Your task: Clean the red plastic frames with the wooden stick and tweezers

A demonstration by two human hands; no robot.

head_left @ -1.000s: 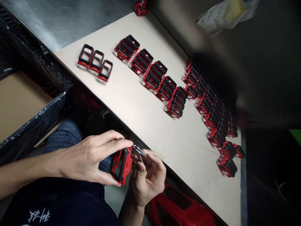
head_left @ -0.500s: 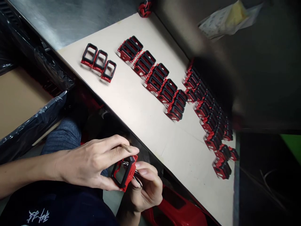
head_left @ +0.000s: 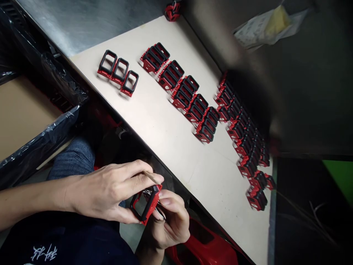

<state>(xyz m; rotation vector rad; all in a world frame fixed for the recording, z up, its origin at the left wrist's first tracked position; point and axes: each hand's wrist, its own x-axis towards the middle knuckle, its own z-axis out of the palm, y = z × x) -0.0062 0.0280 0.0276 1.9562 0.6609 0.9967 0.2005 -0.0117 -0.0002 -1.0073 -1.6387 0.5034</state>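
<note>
My left hand point(head_left: 106, 193) is closed round a small red and black rectangular frame part point(head_left: 145, 205), held over my lap in front of the table edge. My right hand point(head_left: 168, 221) is closed just to the right of the part, pinching a thin metal tool point(head_left: 157, 209) whose tip rests against the part's side. A thin stick-like item point(head_left: 150, 176) lies under my left index finger.
On the beige table point(head_left: 171, 140) stand three frame parts point(head_left: 118, 71) at the far left, a diagonal row of several point(head_left: 183, 92) in the middle and a longer row point(head_left: 245, 147) at the right. A plastic-lined cardboard box point(head_left: 24, 117) sits at the left. A red container point(head_left: 204, 246) lies below.
The part in my left hand has tilted and dropped slightly. My right hand has moved the metal tool from above the part down against its side. The view has shifted a little.
</note>
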